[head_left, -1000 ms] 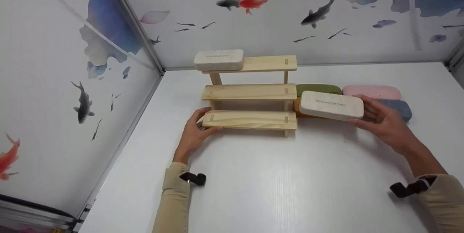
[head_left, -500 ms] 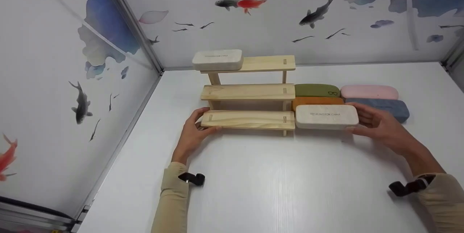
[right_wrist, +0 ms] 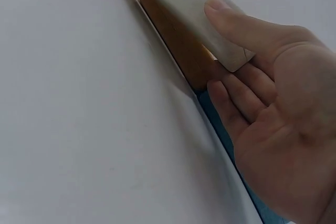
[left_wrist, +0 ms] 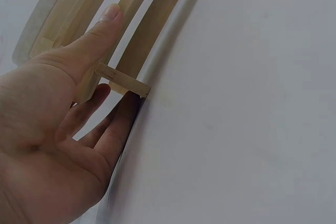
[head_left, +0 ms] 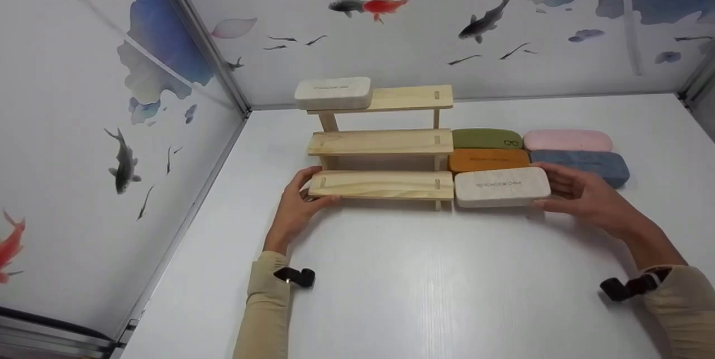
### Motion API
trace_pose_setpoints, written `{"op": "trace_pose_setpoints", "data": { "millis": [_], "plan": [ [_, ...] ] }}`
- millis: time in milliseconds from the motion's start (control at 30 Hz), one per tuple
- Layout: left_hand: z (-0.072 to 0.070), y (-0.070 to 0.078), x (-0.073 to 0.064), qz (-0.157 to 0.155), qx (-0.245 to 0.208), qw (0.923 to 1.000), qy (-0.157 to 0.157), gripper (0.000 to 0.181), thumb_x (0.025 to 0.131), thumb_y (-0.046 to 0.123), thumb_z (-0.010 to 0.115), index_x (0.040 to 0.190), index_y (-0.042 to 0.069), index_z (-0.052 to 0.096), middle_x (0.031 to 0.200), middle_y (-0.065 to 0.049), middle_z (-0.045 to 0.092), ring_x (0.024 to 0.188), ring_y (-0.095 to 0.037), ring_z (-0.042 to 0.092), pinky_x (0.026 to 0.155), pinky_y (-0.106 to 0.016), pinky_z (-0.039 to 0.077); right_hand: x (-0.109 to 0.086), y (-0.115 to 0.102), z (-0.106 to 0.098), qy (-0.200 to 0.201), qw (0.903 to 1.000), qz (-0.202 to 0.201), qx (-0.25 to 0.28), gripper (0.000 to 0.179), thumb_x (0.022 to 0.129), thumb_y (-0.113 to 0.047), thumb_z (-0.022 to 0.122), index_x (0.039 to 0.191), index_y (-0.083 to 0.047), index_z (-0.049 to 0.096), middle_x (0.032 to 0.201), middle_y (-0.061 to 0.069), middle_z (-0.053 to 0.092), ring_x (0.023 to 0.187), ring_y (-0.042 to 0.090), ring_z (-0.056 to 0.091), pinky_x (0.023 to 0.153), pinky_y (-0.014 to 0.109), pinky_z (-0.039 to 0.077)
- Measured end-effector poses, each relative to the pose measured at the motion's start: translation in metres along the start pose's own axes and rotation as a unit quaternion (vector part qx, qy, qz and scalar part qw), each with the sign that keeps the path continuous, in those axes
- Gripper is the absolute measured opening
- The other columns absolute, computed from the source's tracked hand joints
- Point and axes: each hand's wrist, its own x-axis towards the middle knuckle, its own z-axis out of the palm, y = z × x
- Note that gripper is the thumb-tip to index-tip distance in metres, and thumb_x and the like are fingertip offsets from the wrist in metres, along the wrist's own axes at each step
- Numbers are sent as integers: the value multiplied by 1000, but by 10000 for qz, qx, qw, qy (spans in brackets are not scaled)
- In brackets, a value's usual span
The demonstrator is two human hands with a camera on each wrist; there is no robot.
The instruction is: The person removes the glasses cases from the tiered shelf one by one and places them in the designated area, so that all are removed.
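Observation:
My right hand (head_left: 595, 200) grips the right end of a white glasses case (head_left: 500, 194), thumb on the near side and fingers behind. Its left end is right at the right end of a three-tier wooden rack's lowest shelf (head_left: 380, 186). In the right wrist view the case (right_wrist: 184, 11) is above the table surface, with an orange case (right_wrist: 176, 40) behind it. My left hand (head_left: 299, 205) holds the left end of that lowest shelf. In the left wrist view the thumb lies along the rack (left_wrist: 149, 30), fingers by its leg. Another white glasses case (head_left: 333, 94) lies on the top shelf's left half.
Right of the rack, a green case (head_left: 486, 138), the orange case (head_left: 486, 159), a pink case (head_left: 568, 140) and a blue case (head_left: 584, 164) lie close together on the white table (head_left: 424, 281). Patterned panels stand at the back (head_left: 313, 63) and left (head_left: 67, 124).
My right hand has brought the white case toward me and slightly left, off the view of the orange and green cases, and its right end has tilted a little. The left hand keeps its hold.

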Motion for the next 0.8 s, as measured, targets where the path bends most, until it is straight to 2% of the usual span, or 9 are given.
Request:
{"op": "trace_pose_setpoints", "data": {
  "millis": [333,433,600,800],
  "plan": [
    [0,2,0,57,-7,10000,-14,83,84,35,97,155,27,54,166,-2,48,136,-27,64,114,-44,52,1,0,1,-113,9995,160,-263,87,97,-23,84,169,-11,37,166,22,49,132,-16,54,100,11,53],
    [1,2,-1,49,16,10000,7,84,83,35,97,155,27,53,165,-1,49,138,-27,64,116,-44,51,1,-1,1,-71,9989,304,-360,87,95,-26,87,167,-12,41,163,21,53,129,-16,56,98,11,54],
    [1,1,0,18,-28,10000,15,85,83,34,97,155,27,53,166,0,48,139,-25,63,116,-44,51,0,-3,1,46,9953,532,-804,85,91,-36,90,163,-16,49,156,14,60,121,-14,60,94,11,54],
    [0,0,0,85,-27,10000,-7,86,83,33,97,156,24,52,166,-4,48,140,-28,62,116,-46,50,1,-4,1,26,9897,576,-1312,83,89,-41,91,159,-17,55,145,10,67,113,-3,66,89,16,55]
  ]
}}
